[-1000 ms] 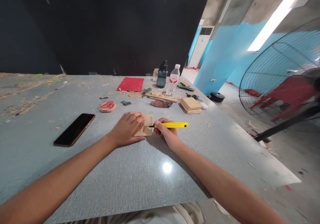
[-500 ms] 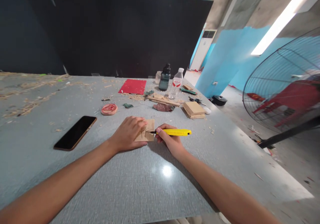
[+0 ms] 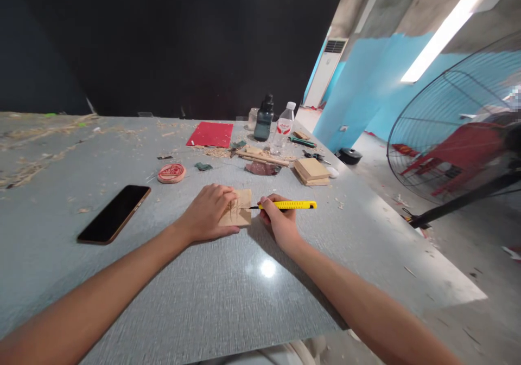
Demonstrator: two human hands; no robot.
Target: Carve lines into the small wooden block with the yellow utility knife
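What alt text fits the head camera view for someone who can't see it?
A person's left hand presses a small wooden piece onto a grey table while the right hand holds a yellow utility knife at its edge. A black phone lies to the left.

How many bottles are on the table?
2. A dark bottle and a clear water bottle stand side by side at the table's far edge. A pale jar-like thing beside them is unclear.

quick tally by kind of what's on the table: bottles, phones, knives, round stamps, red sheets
bottles: 2 (dark bottle, clear bottle)
phone: 1
knife: 1
round stamp: 1
red sheet: 1
total: 6
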